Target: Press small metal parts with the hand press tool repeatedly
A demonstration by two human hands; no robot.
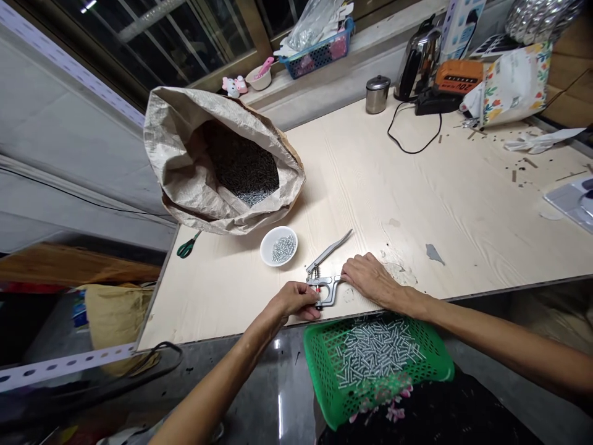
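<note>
A: From here, where can I move?

B: The table (361, 185) gives me its widest room off to the right, past the hands. On the left I'd mind the sack (185, 179): it stands open, and I judge it heavy and better not nudged. The front edge runs close under the work, with the green basket (319, 371) just below it.

A: And my grip?

B: My right hand (370, 278) is curled round the end of the pliers (333, 289). My left hand (300, 300) is at the nose, fingers drawn in; whether they pinch anything there, I can't tell.

A: Where are the pliers, and how will they handle?

B: Just inside the front edge, one handle raised. I expect stiff metal, modest in weight, springy when squeezed. I'd hold the lower handle and keep fingertips out of the nose.

A: Anything smaller?

B: The bowl (266, 250), just beyond them to the left, probably light enough to slide if knocked. Smallest are the silvery pieces (283, 248) in it, with more in the basket: hard, likely slippery, so I'd take one by its middle.
</note>
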